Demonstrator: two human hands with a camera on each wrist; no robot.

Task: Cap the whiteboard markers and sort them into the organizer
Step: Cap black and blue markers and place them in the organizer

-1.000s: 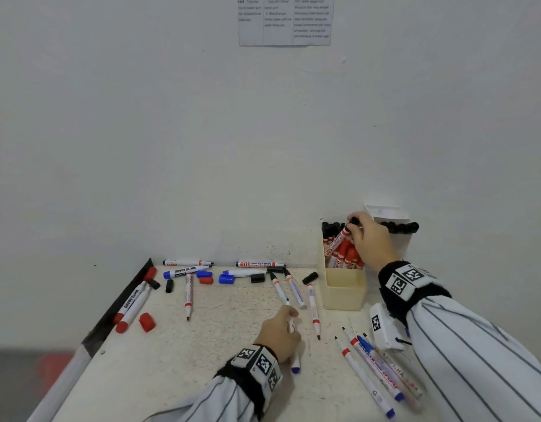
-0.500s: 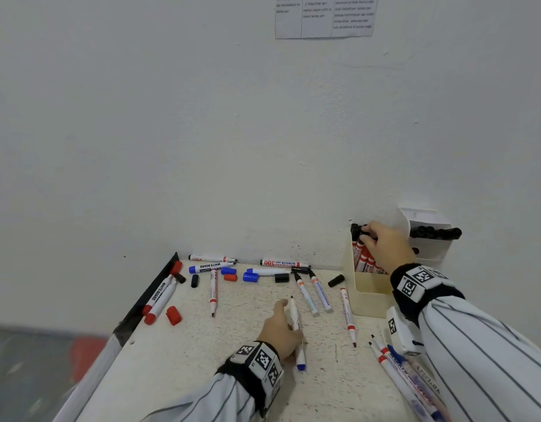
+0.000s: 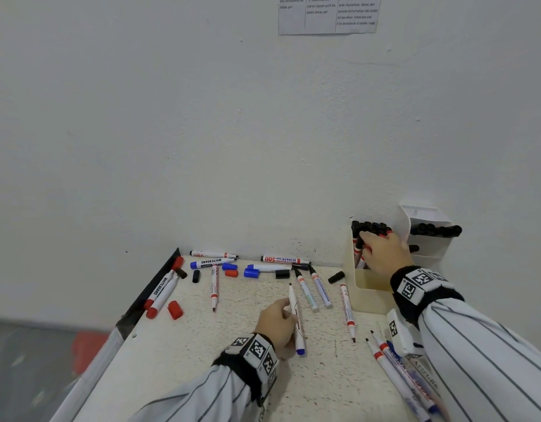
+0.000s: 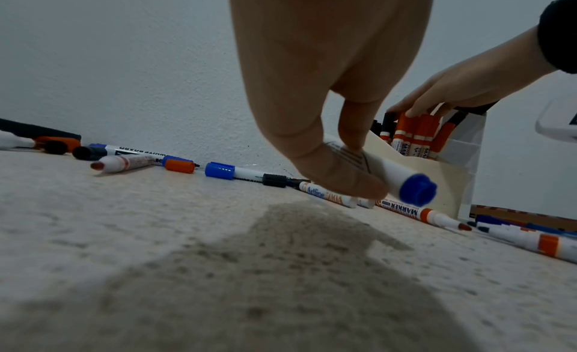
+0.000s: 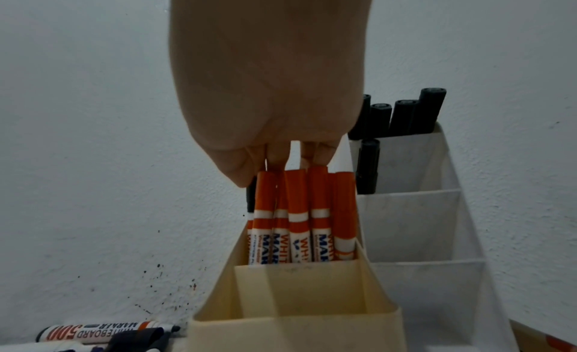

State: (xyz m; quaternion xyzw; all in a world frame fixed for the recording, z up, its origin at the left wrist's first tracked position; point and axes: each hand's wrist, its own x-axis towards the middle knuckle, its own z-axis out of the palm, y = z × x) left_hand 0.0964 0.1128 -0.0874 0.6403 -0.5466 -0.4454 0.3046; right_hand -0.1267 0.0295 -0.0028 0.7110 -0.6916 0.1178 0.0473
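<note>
Uncapped blue-ended marker [image 3: 295, 318] lay near centre of the table [image 3: 183, 354], tip pointing far, blue butt end toward the near edge. Left hand [image 3: 276, 322] pinched its barrel between thumb and forefinger; in the left wrist view the butt sat just off the surface, so the marker looked to be mid-pickup, presumably for capping. No cap was in that hand.

Right hand [image 3: 382, 254] was over the cream organizer [image 3: 369, 289] at far right, fingertips [image 5: 274, 160] pressing down on the tops of the red-banded markers [image 5: 296, 216] standing in its back compartment. Fingers were curled down on the bundle; whether they gripped one marker or only pushed, cannot tell. Likely seating a marker so the bundle stood level. The front compartment of that organizer showed nothing in it.

White organizer [image 3: 427, 242] stood just right of the cream one, holding black-capped markers [image 5: 402, 115], which suggests sorting by type.

Loose caps lay along the far wall: blue cap [image 3: 251, 272], red cap [image 3: 231, 273], black cap [image 3: 282, 274], among several markers. Another red cap [image 3: 175, 310] sat near the left edge. More uncapped markers [image 3: 394, 367] lay at near right, under the right sleeve. Much sorting was left to do.
</note>
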